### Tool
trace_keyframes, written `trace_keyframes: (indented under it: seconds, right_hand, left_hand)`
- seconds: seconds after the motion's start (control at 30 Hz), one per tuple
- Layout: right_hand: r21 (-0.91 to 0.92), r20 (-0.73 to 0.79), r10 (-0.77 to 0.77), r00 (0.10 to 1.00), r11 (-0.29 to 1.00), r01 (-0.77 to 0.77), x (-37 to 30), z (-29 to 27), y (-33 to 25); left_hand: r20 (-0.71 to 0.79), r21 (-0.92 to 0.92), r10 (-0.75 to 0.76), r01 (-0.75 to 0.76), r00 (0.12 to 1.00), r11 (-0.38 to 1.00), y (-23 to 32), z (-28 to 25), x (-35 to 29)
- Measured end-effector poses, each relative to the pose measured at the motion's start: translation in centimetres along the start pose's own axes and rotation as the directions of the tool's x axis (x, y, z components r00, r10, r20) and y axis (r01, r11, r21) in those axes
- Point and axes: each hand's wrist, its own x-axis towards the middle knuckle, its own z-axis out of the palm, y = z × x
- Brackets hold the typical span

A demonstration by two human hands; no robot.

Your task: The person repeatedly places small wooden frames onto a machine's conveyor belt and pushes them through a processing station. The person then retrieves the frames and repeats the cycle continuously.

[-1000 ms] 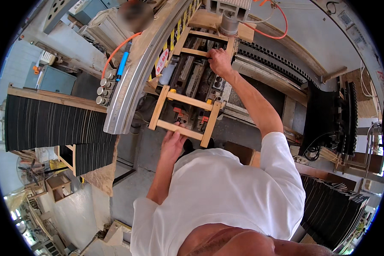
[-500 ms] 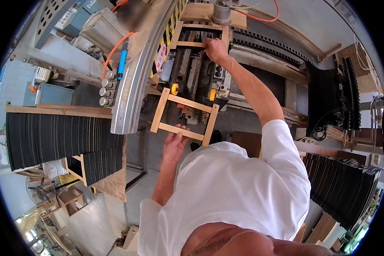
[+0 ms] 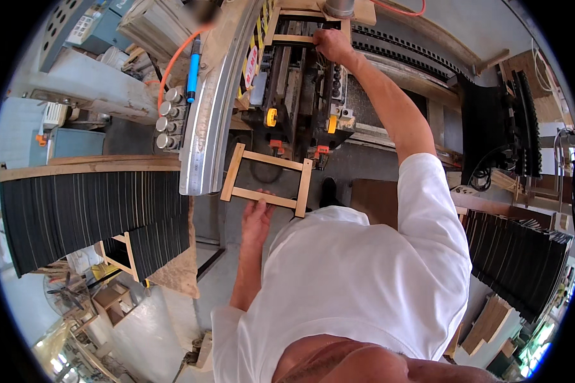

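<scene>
My left hand [image 3: 257,222] is closed around the near bar of a light wooden frame [image 3: 271,161], which hangs in front of my waist, with a gap between it and the machine. At the machine's far end, my right hand [image 3: 334,46] grips the near bar of a second wooden frame [image 3: 292,39] close to its right corner. That frame lies across the machine, partly under a metal cylinder [image 3: 340,7]. My right fingertips are mostly hidden behind the hand. Two yellow knobs [image 3: 271,117] sit on the machine's near part.
Left of the machine runs a long metal rail [image 3: 201,143], with a blue pen-like tool [image 3: 193,76] and an orange hose [image 3: 172,67] beside it. Rows of dark-edged pieces [image 3: 89,210] stand at my left, and more dark pieces [image 3: 511,262] at my right.
The frame in my left hand has come away from the machine's near end, slightly leftward. My right hand keeps its grip on the far frame. The whole view has shifted a little.
</scene>
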Motion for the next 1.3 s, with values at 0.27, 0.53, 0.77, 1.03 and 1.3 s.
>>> trace_keyframes:
  seconds: [0.27,0.53,0.77,1.03,1.3]
  right_hand:
    - [-0.103,0.154,0.1,0.983,0.991,-0.085,1.2,-0.4,0.2]
    - [-0.008,0.192,0.126,0.973,0.992,-0.127,1.1,-1.1,-0.1]
    - [-0.156,0.26,-0.004,0.966,0.987,0.046,0.3,-3.0,-1.3]
    - [-0.377,0.145,-0.189,0.971,0.897,0.231,-0.6,-2.3,-0.7]
    - [-0.484,-0.007,-0.25,0.968,0.848,0.215,-0.9,-1.6,-0.7]
  left_hand:
    - [0.033,0.114,-0.075,0.071,0.997,0.991,-0.5,-1.8,2.6]
    - [-0.084,0.17,-0.114,0.127,0.99,0.977,-0.8,-1.2,3.6]
    - [-0.094,0.197,-0.058,0.075,0.994,0.978,-2.4,-1.2,5.0]
    - [-0.19,0.267,-0.034,0.085,0.981,0.96,-4.8,0.1,4.1]
    - [-0.243,0.319,0.019,0.061,0.97,0.946,-5.3,1.2,1.9]
